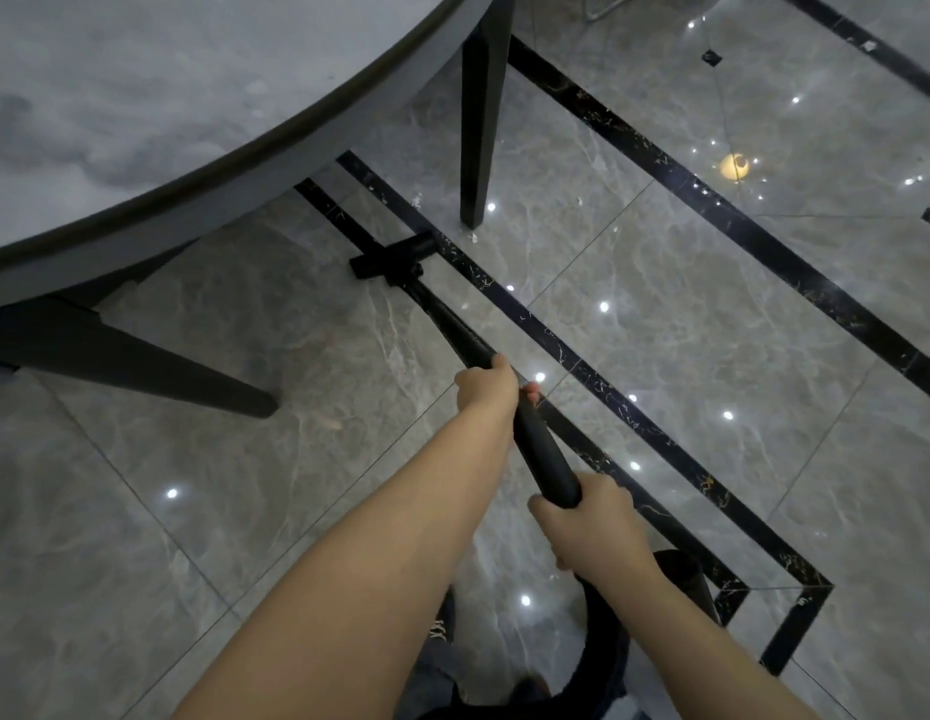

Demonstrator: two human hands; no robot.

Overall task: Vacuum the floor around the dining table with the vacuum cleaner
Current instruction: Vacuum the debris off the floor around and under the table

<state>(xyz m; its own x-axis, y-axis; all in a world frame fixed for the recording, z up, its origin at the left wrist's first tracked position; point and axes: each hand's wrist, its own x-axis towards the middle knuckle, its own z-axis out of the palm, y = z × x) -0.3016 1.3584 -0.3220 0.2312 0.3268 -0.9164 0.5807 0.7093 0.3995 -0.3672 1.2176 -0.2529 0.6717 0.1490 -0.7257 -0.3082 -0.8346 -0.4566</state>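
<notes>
Here, vacuum wand (543,449) between both hands (gripped).

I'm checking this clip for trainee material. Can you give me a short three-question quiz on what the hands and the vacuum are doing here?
1. True or false: both hands grip the vacuum wand.
2. Which hand is farther down the wand, nearer the floor head? A) left hand B) right hand
3. Fill in: the floor head lies on the floor between the round table edge and an upright dark ____, with small white scraps near its foot.

Key: 1 true; 2 A; 3 leg.
</notes>
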